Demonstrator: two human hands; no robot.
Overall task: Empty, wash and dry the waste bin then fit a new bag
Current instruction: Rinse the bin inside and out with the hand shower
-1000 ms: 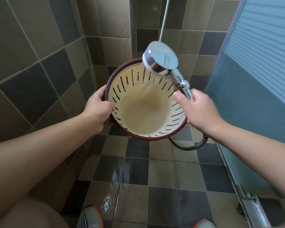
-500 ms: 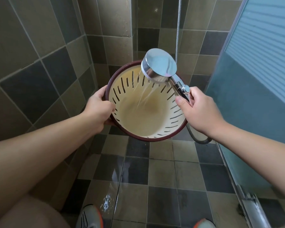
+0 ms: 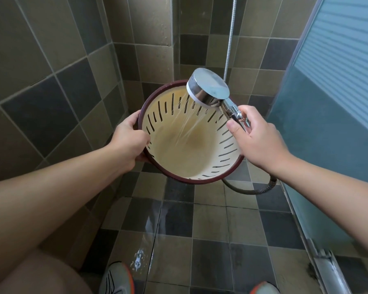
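A cream waste bin (image 3: 179, 162) with a dark red rim and slotted walls is held tilted, its mouth facing me, above the shower floor. My left hand (image 3: 129, 141) grips its left rim. My right hand (image 3: 255, 139) holds the handle of a chrome shower head (image 3: 207, 88) at the bin's upper right edge. Water sprays from the head into the bin and over its stained bottom. The bin is empty of rubbish.
The shower hose (image 3: 251, 188) loops below the bin and rises up the back wall. Tiled walls close in at left and back, a frosted glass door (image 3: 336, 102) at right. The tiled floor (image 3: 179, 230) is wet. My shoes (image 3: 117, 279) stand at the bottom edge.
The shower head has shifted slightly to the right along the bin's upper rim, and the spray now falls more toward the bin's middle. Both hands keep their grips.
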